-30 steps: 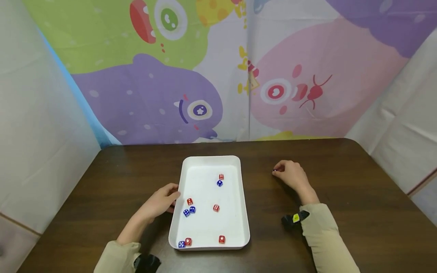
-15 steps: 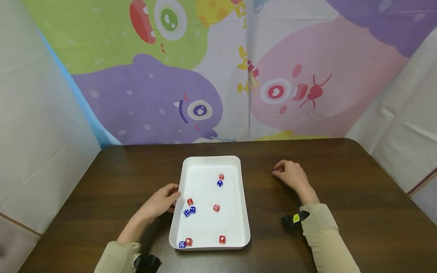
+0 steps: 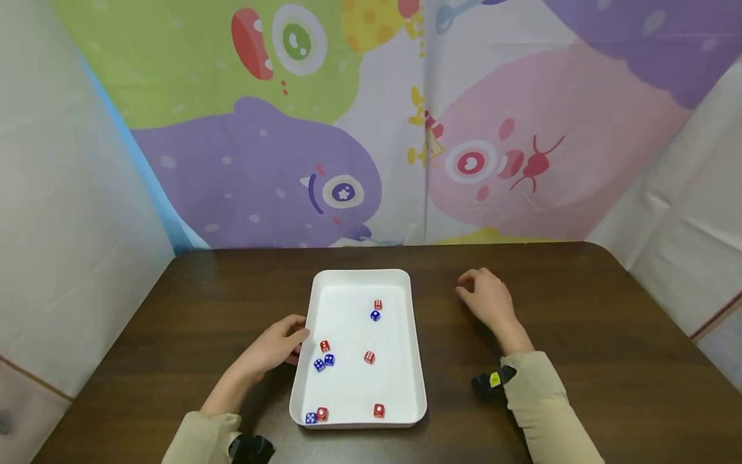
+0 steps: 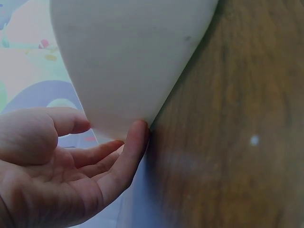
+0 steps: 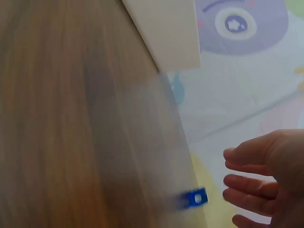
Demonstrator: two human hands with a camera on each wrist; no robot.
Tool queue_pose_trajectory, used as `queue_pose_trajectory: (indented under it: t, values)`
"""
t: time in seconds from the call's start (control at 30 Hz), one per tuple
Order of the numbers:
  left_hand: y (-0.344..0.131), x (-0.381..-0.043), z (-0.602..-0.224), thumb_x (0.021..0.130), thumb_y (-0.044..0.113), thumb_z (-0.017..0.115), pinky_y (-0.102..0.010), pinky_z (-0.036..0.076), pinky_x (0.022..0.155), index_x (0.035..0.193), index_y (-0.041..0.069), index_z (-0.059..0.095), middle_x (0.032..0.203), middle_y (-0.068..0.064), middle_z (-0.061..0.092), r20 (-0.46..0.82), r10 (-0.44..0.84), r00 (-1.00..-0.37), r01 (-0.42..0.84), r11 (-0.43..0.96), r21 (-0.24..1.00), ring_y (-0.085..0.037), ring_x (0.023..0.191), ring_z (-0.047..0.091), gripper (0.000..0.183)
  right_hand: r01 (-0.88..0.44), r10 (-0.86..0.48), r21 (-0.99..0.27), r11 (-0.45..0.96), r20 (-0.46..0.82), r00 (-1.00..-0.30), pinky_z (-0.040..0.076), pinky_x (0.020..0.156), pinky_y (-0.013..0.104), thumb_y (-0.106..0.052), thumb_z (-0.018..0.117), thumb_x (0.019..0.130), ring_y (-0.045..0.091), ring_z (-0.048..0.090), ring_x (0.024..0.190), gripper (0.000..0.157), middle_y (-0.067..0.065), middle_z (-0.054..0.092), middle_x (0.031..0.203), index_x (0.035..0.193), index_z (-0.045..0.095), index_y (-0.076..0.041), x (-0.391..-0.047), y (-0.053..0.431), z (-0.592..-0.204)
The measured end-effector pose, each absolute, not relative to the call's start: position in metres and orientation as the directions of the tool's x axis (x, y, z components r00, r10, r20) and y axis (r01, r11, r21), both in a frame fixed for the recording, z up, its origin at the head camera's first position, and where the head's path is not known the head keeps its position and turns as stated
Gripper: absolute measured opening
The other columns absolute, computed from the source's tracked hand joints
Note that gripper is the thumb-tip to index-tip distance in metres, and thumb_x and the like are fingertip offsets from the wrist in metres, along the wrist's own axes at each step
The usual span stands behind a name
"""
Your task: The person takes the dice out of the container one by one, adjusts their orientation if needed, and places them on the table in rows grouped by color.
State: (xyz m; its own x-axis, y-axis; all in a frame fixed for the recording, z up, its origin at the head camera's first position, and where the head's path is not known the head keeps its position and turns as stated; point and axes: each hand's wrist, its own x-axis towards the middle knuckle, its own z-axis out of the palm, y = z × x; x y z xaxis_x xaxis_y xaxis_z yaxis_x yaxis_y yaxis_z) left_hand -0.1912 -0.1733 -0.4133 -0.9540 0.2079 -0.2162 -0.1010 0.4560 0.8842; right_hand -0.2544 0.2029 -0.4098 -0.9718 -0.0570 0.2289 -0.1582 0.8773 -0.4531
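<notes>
My left hand (image 3: 278, 345) holds the left side of a shallow white tray (image 3: 348, 403). In the left wrist view its thumb touches the rim, and a finger (image 4: 137, 137) meets the wall near the table. Several red and blue dice lie in the tray, among them a red die (image 3: 369, 357) and a blue die (image 3: 375, 316). To the right of the tray, my right hand (image 3: 488, 299) is above the table with nothing between its fingers. The right wrist view has another blue die (image 5: 197, 197) on the table, apart from the fingertips; the hand hides it in the head view.
The brown wooden table (image 3: 220, 277) extends on both sides of the tray. A cartoon-printed cloth (image 3: 400, 129) hangs behind its far edge, and white cloth (image 3: 75, 193) hangs at the sides. Each wrist carries a dark camera, such as the right one (image 3: 481, 386).
My right hand has let go of the small blue die and shifted slightly left, its fingers parting. My left hand has stayed at the tray. The head view has tilted up a little.
</notes>
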Motion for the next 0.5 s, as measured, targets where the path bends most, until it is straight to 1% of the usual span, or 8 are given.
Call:
queue_pose_trajectory:
  t: [0.13, 0.2, 0.3, 0.5]
  values:
    - [-0.175, -0.192, -0.416, 0.095, 0.015, 0.044, -0.036, 0.054, 0.068, 0.126, -0.005, 0.041, 0.107, -0.019, 0.053, -0.209, 0.223, -0.952, -0.096, 0.430, 0.898, -0.020, 0.080, 0.058, 0.038, -0.225, -0.101, -0.441, 0.869, 0.288, -0.952, 0.045, 0.064, 0.037, -0.017, 0.063, 0.083, 0.020, 0.056, 0.070, 0.014, 0.005, 0.061, 0.080, 0.093, 0.066, -0.007, -0.257, 0.186, -0.406]
    - [-0.175, -0.193, -0.417, 0.095, 0.015, 0.043, -0.037, 0.054, 0.068, 0.126, -0.005, 0.041, 0.107, -0.019, 0.054, -0.205, 0.233, -0.951, -0.091, 0.422, 0.902, -0.020, 0.080, 0.058, 0.037, -0.258, -0.127, -0.427, 0.867, 0.310, -0.942, 0.044, 0.062, 0.035, -0.017, 0.063, 0.083, 0.017, 0.054, 0.066, 0.012, 0.002, 0.061, 0.075, 0.092, 0.067, -0.009, -0.259, 0.177, -0.404]
    - [-0.175, -0.193, -0.417, 0.095, 0.015, 0.043, -0.036, 0.054, 0.068, 0.126, -0.005, 0.042, 0.107, -0.018, 0.054, -0.207, 0.228, -0.951, -0.095, 0.422, 0.901, -0.019, 0.079, 0.059, 0.037, -0.297, -0.161, -0.408, 0.863, 0.336, -0.928, 0.044, 0.064, 0.034, -0.017, 0.063, 0.083, 0.016, 0.054, 0.066, 0.011, 0.000, 0.061, 0.074, 0.090, 0.067, -0.011, -0.261, 0.167, -0.400]
    - [-0.175, -0.193, -0.417, 0.095, 0.015, 0.044, -0.036, 0.054, 0.068, 0.126, -0.004, 0.042, 0.106, -0.018, 0.054, -0.214, 0.216, -0.953, -0.101, 0.436, 0.894, -0.019, 0.079, 0.058, 0.037, -0.356, -0.209, -0.411, 0.839, 0.360, -0.909, 0.043, 0.069, 0.034, -0.017, 0.061, 0.084, 0.015, 0.054, 0.069, 0.010, -0.001, 0.060, 0.076, 0.090, 0.068, -0.013, -0.260, 0.150, -0.395]
